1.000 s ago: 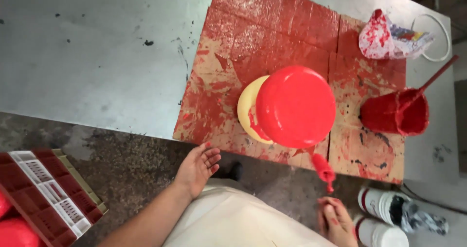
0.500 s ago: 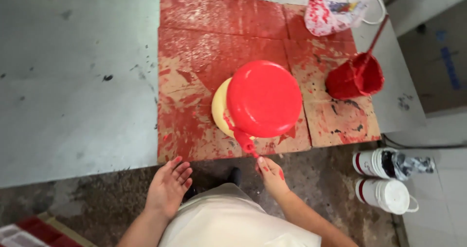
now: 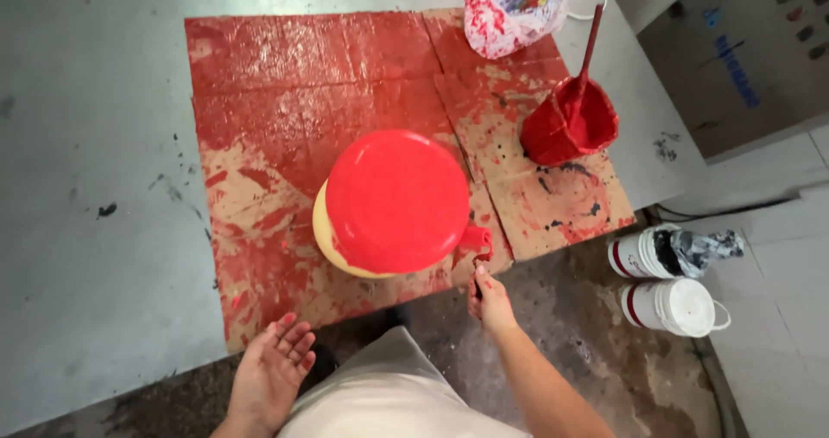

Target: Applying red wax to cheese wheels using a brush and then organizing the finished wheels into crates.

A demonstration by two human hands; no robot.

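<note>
The round cheese is bright red on top and pale yellow below. Under it, the brown cardboard is smeared red. Beside the cardboard, the table is grey.

You have one red-coated round form on the cardboard sheet, one paint-filled red cup near its right edge, and one smeared rag at its far right corner. Two white tubs stand on the floor, and one roller touches the form.
</note>
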